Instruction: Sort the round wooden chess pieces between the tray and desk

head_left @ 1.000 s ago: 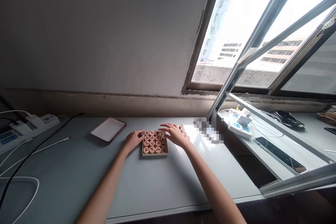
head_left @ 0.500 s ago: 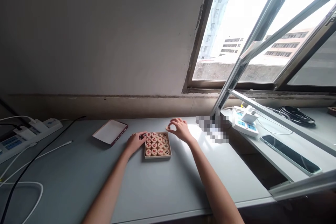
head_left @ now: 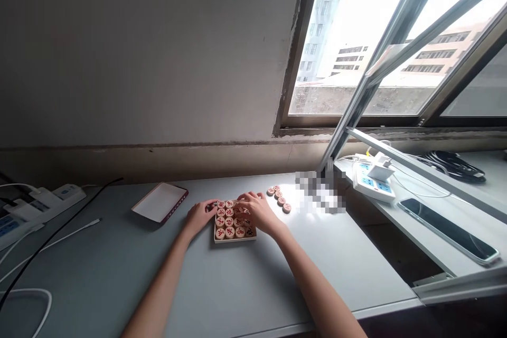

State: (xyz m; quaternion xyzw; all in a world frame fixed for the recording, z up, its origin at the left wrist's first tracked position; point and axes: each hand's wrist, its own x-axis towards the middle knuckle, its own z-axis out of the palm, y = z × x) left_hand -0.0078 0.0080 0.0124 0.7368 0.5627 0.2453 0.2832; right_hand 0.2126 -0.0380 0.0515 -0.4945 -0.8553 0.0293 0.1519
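Note:
A shallow cream box [head_left: 235,241] stands on the table, filled with round wooden xiangqi pieces [head_left: 229,221] bearing red or black characters. My left hand [head_left: 200,216] is closed against the box's left edge, thumb and fingers at its upper left corner. Over the right side of the box is my right hand [head_left: 259,212]; its bent fingers press down on a piece near the top right, and the fingertips are partly hidden. Several loose pieces [head_left: 281,201] lie on the table in a slanting row right of that hand.
An upturned box lid [head_left: 160,203] lies to the left. Power strips stand at the far left [head_left: 43,206] and on the right-hand table [head_left: 372,182]. Cables [head_left: 51,237] cross the left side. A phone [head_left: 447,229] lies beyond the metal frame [head_left: 350,129].
My right hand has come down and left from beside the box to over its right side; the piece it pinched is out of sight. The loose row now shows. My left hand stays by the box.

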